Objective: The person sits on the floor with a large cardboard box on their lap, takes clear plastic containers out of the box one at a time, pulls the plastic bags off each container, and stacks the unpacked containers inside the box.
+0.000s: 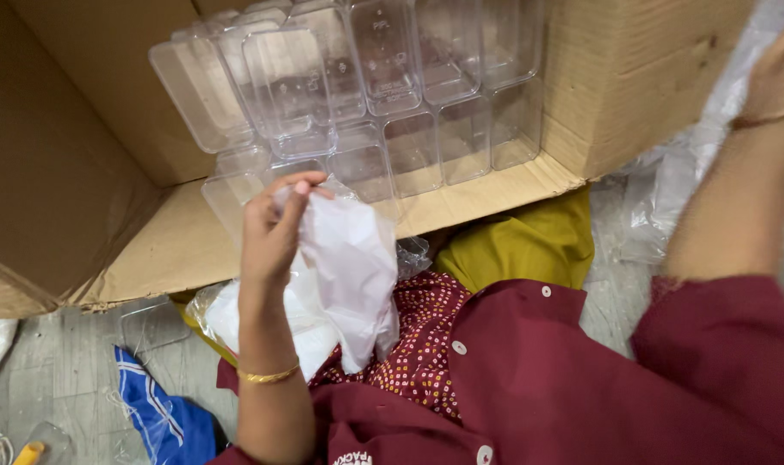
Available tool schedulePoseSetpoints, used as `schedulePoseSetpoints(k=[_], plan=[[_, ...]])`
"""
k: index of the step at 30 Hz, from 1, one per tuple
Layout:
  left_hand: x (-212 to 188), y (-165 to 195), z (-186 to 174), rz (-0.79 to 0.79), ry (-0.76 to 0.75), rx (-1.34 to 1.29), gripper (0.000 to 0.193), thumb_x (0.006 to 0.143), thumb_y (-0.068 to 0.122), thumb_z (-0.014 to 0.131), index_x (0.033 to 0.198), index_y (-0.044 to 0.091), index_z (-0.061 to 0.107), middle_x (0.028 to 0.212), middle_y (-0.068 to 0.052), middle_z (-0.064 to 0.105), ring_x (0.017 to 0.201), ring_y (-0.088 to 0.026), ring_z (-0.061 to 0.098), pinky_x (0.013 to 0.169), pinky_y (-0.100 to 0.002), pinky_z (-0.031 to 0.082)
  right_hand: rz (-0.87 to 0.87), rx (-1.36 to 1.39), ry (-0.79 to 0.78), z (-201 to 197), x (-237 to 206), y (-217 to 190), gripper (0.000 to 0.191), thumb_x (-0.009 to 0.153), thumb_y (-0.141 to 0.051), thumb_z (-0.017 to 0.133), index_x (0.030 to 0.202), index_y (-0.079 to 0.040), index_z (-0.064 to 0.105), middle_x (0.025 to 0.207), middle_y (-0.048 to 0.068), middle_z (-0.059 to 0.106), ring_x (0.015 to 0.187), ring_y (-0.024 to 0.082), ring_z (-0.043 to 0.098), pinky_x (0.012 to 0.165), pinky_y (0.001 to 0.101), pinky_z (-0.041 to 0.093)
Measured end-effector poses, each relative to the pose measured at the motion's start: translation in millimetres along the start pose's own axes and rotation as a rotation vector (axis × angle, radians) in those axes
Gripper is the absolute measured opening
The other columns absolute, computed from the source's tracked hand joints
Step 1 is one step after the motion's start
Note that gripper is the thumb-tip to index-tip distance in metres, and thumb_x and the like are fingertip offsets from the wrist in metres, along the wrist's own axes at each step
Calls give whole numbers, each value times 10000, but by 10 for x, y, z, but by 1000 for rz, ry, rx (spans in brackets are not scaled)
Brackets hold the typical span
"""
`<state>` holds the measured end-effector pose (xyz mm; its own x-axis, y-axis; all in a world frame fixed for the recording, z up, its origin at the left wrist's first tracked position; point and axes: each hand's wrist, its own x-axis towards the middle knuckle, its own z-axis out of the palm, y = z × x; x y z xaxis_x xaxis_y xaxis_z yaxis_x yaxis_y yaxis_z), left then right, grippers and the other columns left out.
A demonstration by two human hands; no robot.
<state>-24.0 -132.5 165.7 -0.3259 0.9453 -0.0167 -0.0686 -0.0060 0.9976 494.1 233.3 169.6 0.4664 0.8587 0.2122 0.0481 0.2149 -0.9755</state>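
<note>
- Your left hand (275,226) is raised in front of the open cardboard box (90,172); its fingers are closed on a crumpled white plastic bag (350,274), pinched near the bag's top edge.
- The bag hangs down from that grip over your lap, and its lower end rests against the maroon garment (564,379) and the dotted cloth (426,344).
- More white plastic (228,314) lies bunched just beside your left forearm, below the box flap.
- A gold bangle (268,375) sits on your left forearm.
- Your right hand (783,73) is raised at the upper right edge of the view, near the clear plastic sheeting (667,189). It is blurred and cut off by the frame, so whether it is wide or closed cannot be told.
- The box lies on its side and holds stacked clear plastic containers (383,95), packed in rows against its back wall.
- A blue cloth (164,418) lies on the grey floor (56,370) at the lower left, well apart from both hands.
</note>
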Motion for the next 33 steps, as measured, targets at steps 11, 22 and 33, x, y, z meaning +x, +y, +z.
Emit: schedulePoseSetpoints(k=[11,22,33], plan=[[117,-141,349,130,-70,-205,299,1095,226,584,1198,-21,718,1013,-54,753,922,-75,678,848,-226,549,228,166,-1303,1583,-3514,-455,331,951,-46,754,1267,-5,662,1127,50,701,1057,131,645,935,265,549],[131,-188,291,66,-19,-341,273,1029,157,661,1226,-23,718,1052,-103,778,918,-114,710,837,-253,571,304,177,-1392,1617,-3635,-473,287,874,-117,747,1143,-39,684,1151,-61,717,1019,43,645,917,239,549],[162,-347,247,104,23,-168,132,986,110,743,961,18,651,1123,-120,764,967,-100,669,879,-263,537,-197,-255,-1148,1495,-3679,-815,166,986,-117,675,1126,-63,746,969,11,773,884,67,721,739,278,583]])
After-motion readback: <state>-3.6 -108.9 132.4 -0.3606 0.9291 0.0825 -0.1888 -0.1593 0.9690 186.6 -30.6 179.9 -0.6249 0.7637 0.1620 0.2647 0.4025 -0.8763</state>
